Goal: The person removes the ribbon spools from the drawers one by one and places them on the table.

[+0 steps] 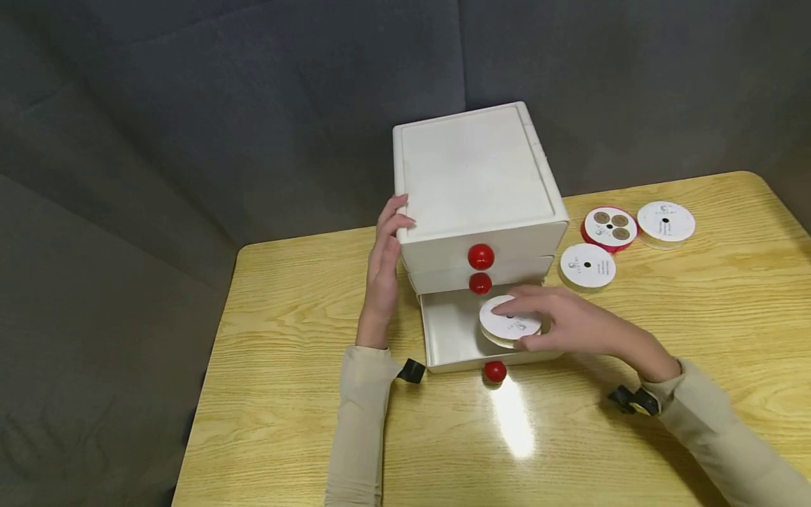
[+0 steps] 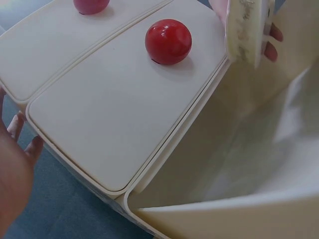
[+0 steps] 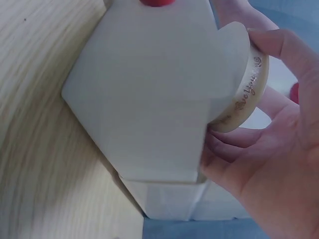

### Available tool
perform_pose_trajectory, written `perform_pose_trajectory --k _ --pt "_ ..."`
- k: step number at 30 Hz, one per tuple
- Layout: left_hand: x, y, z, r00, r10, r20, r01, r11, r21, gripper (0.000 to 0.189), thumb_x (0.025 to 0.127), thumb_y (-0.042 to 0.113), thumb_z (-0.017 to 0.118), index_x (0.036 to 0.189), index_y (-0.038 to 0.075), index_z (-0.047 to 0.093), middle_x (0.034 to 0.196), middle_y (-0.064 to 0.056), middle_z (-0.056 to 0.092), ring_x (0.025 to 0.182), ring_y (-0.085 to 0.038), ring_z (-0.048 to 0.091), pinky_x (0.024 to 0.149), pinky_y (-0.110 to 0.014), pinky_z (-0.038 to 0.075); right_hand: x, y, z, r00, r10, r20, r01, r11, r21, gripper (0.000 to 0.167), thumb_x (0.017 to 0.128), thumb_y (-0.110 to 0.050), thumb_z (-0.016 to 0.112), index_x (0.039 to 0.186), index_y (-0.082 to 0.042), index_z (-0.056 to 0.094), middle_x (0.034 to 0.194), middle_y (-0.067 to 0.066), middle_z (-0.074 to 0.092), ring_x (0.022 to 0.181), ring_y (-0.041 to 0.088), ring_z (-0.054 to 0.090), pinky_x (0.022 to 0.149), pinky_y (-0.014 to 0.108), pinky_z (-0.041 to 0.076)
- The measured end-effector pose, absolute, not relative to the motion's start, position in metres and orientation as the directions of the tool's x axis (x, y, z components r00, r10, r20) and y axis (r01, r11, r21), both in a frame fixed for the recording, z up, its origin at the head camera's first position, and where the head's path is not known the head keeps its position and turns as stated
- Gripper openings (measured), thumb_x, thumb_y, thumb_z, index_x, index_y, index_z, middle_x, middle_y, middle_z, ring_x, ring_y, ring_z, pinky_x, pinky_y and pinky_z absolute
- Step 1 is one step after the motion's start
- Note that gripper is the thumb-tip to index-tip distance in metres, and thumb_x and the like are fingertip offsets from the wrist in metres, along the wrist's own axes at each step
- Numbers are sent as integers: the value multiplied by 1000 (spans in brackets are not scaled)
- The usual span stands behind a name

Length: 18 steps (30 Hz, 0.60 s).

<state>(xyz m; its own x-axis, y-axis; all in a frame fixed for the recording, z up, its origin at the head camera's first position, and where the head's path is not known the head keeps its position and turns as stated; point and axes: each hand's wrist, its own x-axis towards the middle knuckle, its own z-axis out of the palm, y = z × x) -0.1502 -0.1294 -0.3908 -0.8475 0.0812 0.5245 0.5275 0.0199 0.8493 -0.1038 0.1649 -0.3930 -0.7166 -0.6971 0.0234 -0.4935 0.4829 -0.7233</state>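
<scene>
A white drawer cabinet (image 1: 472, 169) with red knobs stands on the table, its bottom drawer (image 1: 446, 338) pulled out. Between thumb and fingers, my right hand (image 1: 567, 320) grips a ribbon spool (image 1: 507, 320) with white faces, held over the drawer. In the right wrist view, dark lettering shows on the cream ribbon (image 3: 246, 94) around the spool's rim. My left hand (image 1: 383, 264) rests against the cabinet's left side, fingertips at its top edge. In the left wrist view, that hand's fingers (image 2: 17, 127) are extended beside the closed drawer fronts.
Right of the cabinet lie three more spools: a white one (image 1: 587, 266), a red-ribbon one (image 1: 610, 227) and another white one (image 1: 665, 222). A dark curtain (image 1: 285, 127) hangs behind the wooden table (image 1: 285, 394). The drawer's red knob (image 1: 495, 372) sticks out toward the front.
</scene>
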Motion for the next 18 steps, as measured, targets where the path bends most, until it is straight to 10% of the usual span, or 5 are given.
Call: perform_pose_trajectory --k 12,18 --pt "-150 -130 -391 -850 79 520 523 19 852 59 106 60 38 117 4 53 158 -17 37 153 -24 26 125 -49 17 -98 187 -375 -770 -635 62 -492 530 -690 48 81 -10 78 128 -17 74 138 16 64 132 38 56 100 56 50" --pt "-150 -129 -391 -849 83 521 524 18 851 58 106 60 38 117 5 53 158 -17 37 153 -24 25 125 -50 17 -99 198 -377 -769 -629 114 -526 521 -672 49 79 -9 82 127 -19 74 134 12 67 126 32 61 98 27 49"
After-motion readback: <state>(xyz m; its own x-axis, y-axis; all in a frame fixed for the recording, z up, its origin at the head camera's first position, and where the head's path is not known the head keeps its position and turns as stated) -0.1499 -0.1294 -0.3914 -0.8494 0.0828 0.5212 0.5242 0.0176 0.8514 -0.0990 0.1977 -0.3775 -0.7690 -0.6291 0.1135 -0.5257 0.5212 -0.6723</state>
